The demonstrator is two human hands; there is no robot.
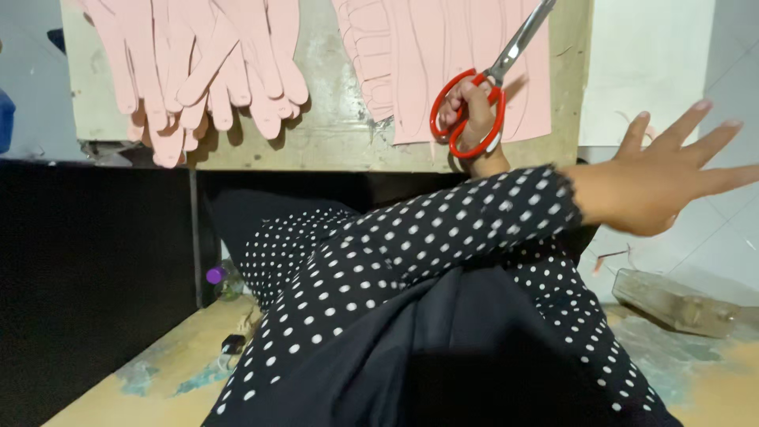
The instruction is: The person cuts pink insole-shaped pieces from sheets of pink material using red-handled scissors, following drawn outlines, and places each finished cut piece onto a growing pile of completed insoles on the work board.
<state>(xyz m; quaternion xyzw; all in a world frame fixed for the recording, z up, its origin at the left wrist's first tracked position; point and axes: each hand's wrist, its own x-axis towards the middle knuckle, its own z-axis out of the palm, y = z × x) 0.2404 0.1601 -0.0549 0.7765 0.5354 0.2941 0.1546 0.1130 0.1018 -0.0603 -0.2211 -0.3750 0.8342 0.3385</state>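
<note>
R hand (472,119): fingers thru the red scissors (514,47) loops, blades over the pink sheet (443,55) on the bench (332,119), lined up w/ it. L hand (660,178) empty, fingers wide, prob for balance.

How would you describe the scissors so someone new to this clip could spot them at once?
Start at the worn board across the top of the view, which carries pink cut-out shapes. On its right part lies a pink sheet with drawn lines; at the sheet's lower edge, a hand grips the scissors. Their bright red loop handles and shiny metal blades, angled up to the right, stand out against all the pink.
</note>
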